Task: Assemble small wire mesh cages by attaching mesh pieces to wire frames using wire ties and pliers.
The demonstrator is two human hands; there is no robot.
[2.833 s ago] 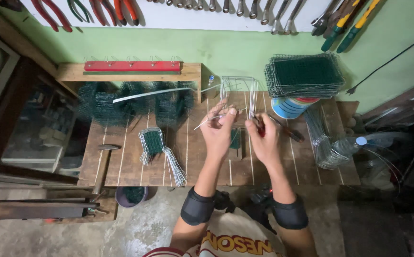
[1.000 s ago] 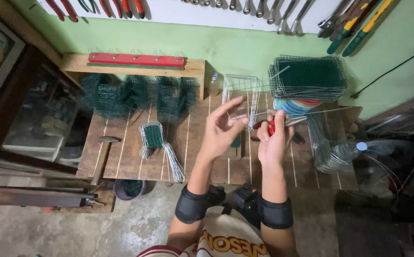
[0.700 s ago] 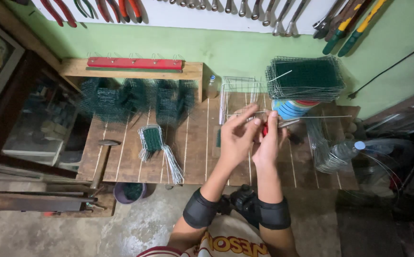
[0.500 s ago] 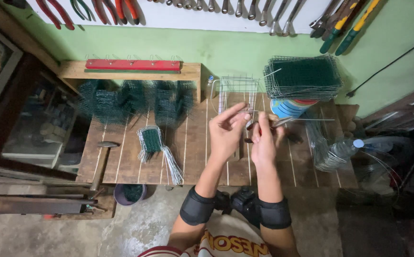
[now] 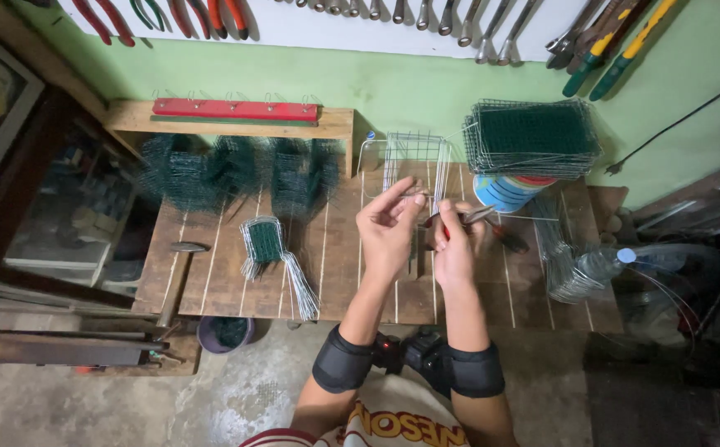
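Note:
My left hand (image 5: 387,230) is held over the middle of the wooden workbench (image 5: 228,285), its thumb and fingers pinched on a short thin wire (image 5: 417,194). Just to its right, my right hand (image 5: 454,246) grips red-handled pliers (image 5: 469,218) whose jaws point left toward the left fingertips. The two hands almost touch. Behind them a small grey wire mesh panel (image 5: 414,156) stands on the bench near the wall.
A stack of green mesh panels (image 5: 534,136) rests on a bucket (image 5: 505,192) at the back right. Green mesh bundles (image 5: 203,170) lie at the back left, a small mesh piece with loose wires (image 5: 266,246) in front, a hammer (image 5: 176,277) at the left edge, a plastic bottle (image 5: 598,265) at the right. Hand tools hang on the wall.
My left hand's fingers, spread a second ago, have closed into a pinch beside the pliers. Both hands have come down slightly toward the bench.

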